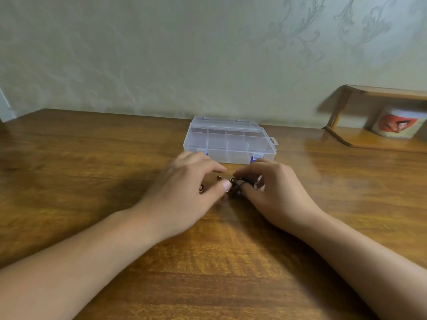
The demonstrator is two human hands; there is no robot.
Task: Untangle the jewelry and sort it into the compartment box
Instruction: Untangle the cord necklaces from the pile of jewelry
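Early stage: both hands, left hand (184,181) and right hand (268,183), pinch the tangled jewelry (238,184) just before the compartment box (228,139), whose lid is closed and which looks empty.

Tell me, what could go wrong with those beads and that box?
Loose beads lie on the table apart from the tangle the right hand pinches; the left hand might knock them rolling. Pulling hard might tighten the knot. The compartment box looks closed, so nothing can go in yet.

A pale wall (184,54) with faint scroll-patterned wallpaper backs the wooden table (92,158). Right of the table's far edge stands 1 small wooden shelf (379,93).
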